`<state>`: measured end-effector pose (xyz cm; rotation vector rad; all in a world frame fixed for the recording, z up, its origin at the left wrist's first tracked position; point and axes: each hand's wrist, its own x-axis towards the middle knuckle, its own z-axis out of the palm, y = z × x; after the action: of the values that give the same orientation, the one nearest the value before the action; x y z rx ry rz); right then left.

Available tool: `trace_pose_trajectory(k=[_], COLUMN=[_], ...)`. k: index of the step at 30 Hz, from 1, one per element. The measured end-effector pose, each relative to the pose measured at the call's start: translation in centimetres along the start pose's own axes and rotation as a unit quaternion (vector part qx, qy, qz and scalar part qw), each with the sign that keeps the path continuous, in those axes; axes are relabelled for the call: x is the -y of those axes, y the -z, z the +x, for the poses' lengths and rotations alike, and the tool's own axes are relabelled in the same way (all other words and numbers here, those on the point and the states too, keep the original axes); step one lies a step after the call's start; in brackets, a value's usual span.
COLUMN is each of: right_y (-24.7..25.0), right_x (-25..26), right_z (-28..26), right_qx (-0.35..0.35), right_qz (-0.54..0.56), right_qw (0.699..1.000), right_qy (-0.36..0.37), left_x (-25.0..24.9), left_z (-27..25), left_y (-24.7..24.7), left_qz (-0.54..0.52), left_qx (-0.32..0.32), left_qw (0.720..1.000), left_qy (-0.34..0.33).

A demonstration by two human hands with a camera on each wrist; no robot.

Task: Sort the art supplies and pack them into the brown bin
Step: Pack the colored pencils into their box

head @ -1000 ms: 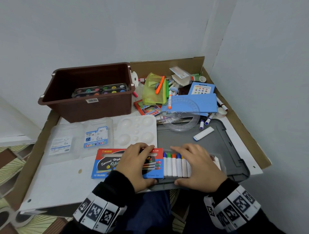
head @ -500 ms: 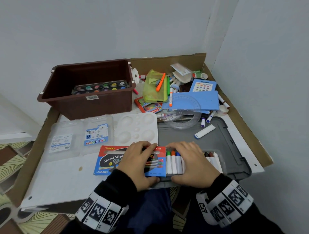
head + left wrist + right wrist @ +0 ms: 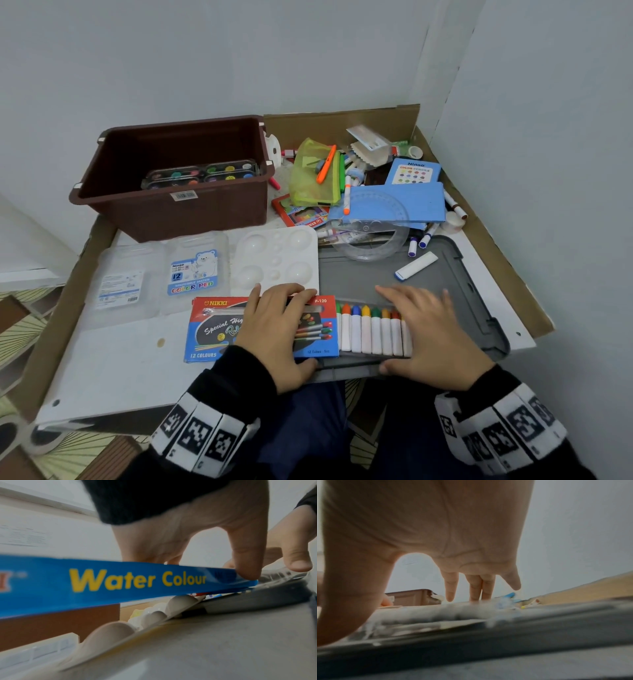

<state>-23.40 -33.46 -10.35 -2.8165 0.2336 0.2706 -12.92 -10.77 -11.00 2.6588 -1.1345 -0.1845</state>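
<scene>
From the head view, the left hand grips the water colour box, while the right hand lies with fingers spread over the tray of paint tubes; the brown bin sits behind. At the left wrist, the thumb presses the box's edge. At the right wrist, fingers extend straight, apart.

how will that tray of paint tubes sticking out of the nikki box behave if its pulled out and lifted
The tray of paint tubes looks like thin clear plastic, so it would probably flex if lifted by one end. The tubes are round and lie side by side, so they could roll or spill if it tilts. The Nikki box is thin card, likely light; the left hand steadies it.
</scene>
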Motion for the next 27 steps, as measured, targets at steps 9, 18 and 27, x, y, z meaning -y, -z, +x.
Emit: trace_pose_trajectory(k=[9,18,27], right_y=[-0.3,0.2,-0.2], right_x=[-4.0,-3.8,-1.9], right_z=[-3.2,-2.3,-1.1], right_qx=[-0.038,-0.038,-0.031], right_qz=[0.039,0.070,0.092], right_qw=[0.998,0.997,0.995], right_qy=[-0.036,0.006,0.032], left_x=[0.1,-0.2,-0.3], left_z=[0.3,0.1,0.1], left_y=[0.2,0.4,0.5], left_qz=[0.000,-0.016,-0.016], left_qx=[0.007,0.006,0.016], left_qw=[1.000,0.999,0.999], left_qy=[-0.010,-0.028,-0.030])
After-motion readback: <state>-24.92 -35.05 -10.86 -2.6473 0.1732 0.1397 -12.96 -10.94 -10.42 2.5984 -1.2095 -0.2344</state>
